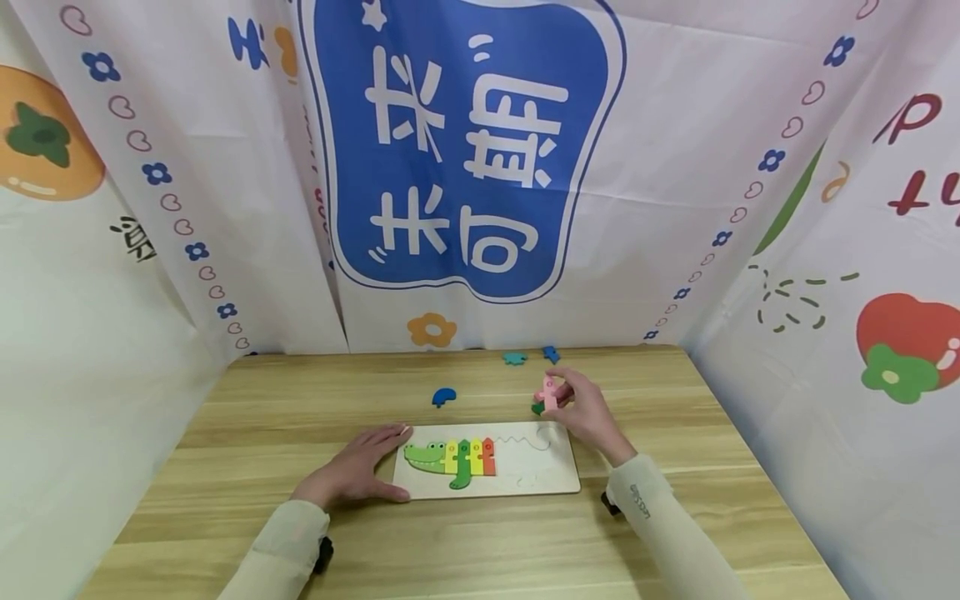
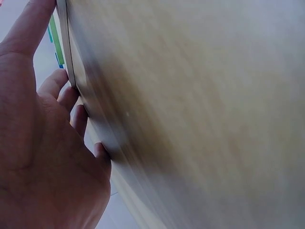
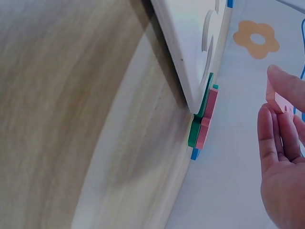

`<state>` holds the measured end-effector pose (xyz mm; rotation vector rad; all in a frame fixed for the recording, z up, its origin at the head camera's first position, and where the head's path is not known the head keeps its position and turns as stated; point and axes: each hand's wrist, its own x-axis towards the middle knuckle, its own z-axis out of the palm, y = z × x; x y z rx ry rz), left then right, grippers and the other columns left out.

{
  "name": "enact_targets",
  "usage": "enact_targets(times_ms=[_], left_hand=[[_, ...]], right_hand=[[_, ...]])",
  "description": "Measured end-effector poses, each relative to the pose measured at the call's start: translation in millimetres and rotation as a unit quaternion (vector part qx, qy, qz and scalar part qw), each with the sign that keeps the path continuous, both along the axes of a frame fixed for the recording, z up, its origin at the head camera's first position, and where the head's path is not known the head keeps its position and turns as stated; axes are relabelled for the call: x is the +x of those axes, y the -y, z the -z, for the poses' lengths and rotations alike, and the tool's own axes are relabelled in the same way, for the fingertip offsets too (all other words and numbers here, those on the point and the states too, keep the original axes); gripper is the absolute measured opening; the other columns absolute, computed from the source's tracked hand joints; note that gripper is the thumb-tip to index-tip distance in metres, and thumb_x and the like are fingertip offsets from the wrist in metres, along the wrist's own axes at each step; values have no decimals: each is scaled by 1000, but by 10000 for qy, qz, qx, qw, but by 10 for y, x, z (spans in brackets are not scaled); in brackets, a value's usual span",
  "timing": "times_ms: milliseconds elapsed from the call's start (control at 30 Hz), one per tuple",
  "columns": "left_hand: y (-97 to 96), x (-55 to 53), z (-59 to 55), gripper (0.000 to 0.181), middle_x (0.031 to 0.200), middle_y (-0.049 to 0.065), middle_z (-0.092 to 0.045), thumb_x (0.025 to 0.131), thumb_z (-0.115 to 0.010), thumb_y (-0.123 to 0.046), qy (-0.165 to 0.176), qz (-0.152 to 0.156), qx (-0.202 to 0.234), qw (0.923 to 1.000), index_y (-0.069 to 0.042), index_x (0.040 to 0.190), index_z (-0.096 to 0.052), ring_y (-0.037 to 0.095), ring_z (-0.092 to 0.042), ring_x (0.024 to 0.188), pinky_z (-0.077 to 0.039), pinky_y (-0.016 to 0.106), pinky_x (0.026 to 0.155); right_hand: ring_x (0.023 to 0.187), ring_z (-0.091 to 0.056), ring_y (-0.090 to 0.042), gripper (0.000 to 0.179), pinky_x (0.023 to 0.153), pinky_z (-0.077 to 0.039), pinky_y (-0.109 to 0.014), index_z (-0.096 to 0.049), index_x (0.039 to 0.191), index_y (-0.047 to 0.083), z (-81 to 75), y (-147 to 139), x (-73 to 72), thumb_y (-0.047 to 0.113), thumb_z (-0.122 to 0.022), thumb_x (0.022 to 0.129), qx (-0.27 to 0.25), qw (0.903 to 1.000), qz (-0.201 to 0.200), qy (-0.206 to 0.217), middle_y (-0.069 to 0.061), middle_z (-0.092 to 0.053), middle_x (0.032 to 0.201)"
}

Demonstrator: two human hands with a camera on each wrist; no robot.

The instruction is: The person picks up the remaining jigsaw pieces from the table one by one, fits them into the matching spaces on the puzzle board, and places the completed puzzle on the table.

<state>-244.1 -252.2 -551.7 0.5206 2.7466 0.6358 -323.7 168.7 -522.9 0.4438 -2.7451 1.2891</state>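
A pale puzzle board (image 1: 543, 477) lies flat on the table. Fitted in its left part are a green crocodile head (image 1: 424, 457) and several yellow, green and orange-red body pieces (image 1: 477, 457). At the board's left end, my left hand (image 1: 352, 468) rests with fingers spread, fingertips at the far corner and thumb by the near one. My right hand (image 1: 591, 412) pinches a pink puzzle piece (image 1: 551, 393) between thumb and fingers, raised over the board's far right edge. In the right wrist view, another pink piece (image 3: 208, 117) lies against a green piece (image 3: 193, 132).
Behind the board lies a blue piece (image 1: 444, 396). Farther back are a teal piece (image 1: 515, 358) and another blue piece (image 1: 551, 354). The wooden table (image 1: 300, 400) ends at a printed cloth (image 1: 480, 321), with more cloth along both sides.
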Motion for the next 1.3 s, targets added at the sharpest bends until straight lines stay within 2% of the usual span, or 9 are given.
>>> enact_targets(times_ms=[367, 600, 900, 1067, 1300], left_hand=[[-16, 6, -17, 109, 171, 8, -28, 77, -82, -66, 76, -52, 3, 10000, -22, 164, -33, 44, -19, 156, -21, 69, 122], [-20, 20, -29, 109, 171, 8, -27, 77, -82, -66, 70, -59, -7, 10000, -21, 164, -33, 44, -19, 157, -20, 69, 123], [-16, 2, -26, 109, 171, 8, -27, 78, -81, -67, 46, -12, -35, 10000, -21, 164, -33, 44, -19, 157, -20, 69, 123], [-18, 8, -33, 109, 171, 9, -28, 77, -81, -66, 61, -31, -27, 10000, -21, 164, -33, 44, -19, 157, -20, 69, 123], [-18, 14, -26, 110, 171, 9, -27, 77, -81, -66, 122, -85, 18, 9999, -21, 164, -32, 45, -19, 157, -20, 70, 122]], right_hand=[[89, -62, -17, 77, 74, -57, -25, -57, 145, 10, 22, 71, 74, 1, -89, 77, -134, 9996, -161, 167, -4, -64, 97], [87, -61, -17, 73, 73, -58, -27, -61, 141, 12, 59, 177, 148, 5, -92, 76, -117, 9992, -211, 326, -1, -65, 98], [80, -61, -15, 73, 66, -56, -25, -61, 141, 7, 101, 316, 277, 10, -93, 75, 134, 9972, -490, 554, 3, -66, 91], [77, -59, -15, 73, 62, -53, -25, -61, 141, 5, 108, 377, 341, 14, -93, 76, 272, 9942, -807, 659, 3, -66, 88], [79, -61, -15, 72, 65, -55, -23, -61, 139, 4, 124, 450, 394, 17, -94, 76, 277, 9888, -1095, 973, 2, -66, 88]])
